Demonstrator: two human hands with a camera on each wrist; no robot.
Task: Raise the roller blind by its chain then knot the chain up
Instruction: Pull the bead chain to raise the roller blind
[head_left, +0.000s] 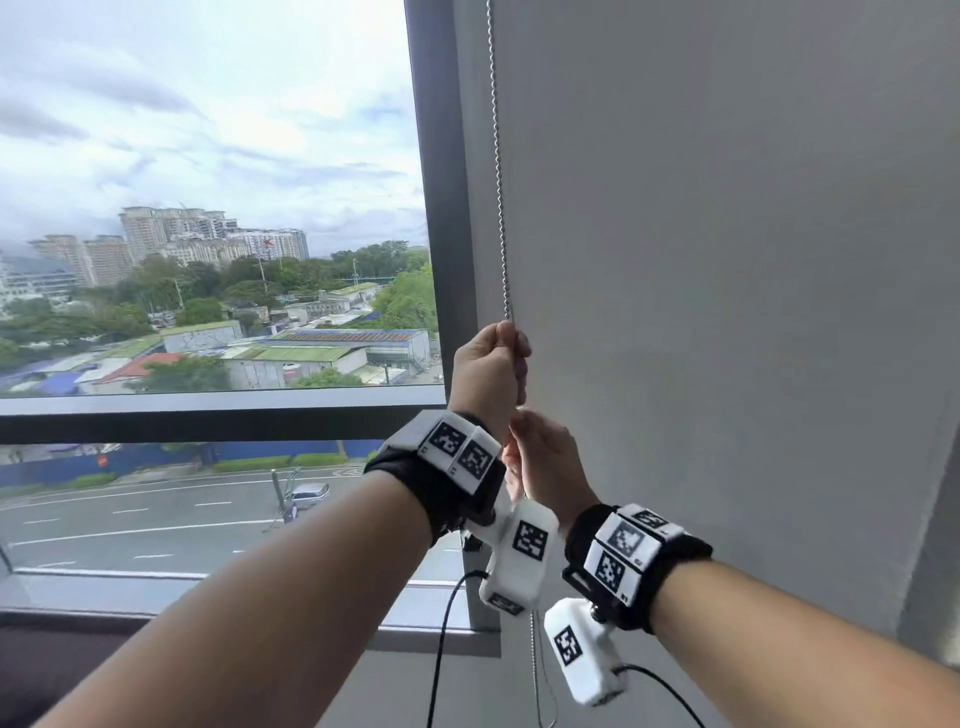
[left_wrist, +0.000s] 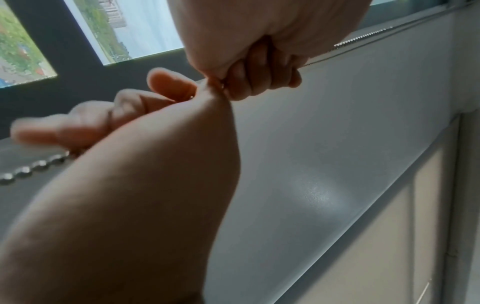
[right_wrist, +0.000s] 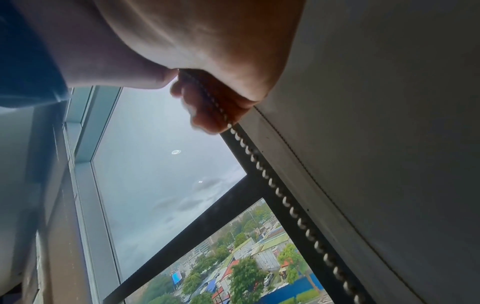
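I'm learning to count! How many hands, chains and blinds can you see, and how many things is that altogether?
hands: 2 (left hand, right hand)
chain: 1
roller blind: 1
total: 4

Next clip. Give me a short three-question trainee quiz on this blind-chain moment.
1. True or false: the roller blind is already fully raised.
2. Which hand grips the chain higher up? A) left hand B) right hand C) neither touches it
3. Fill in: above the upper hand the chain runs ____ (straight / knotted).

Key: 1 false, it still covers the pane. 2 A, the right hand sits just below. 3 straight.
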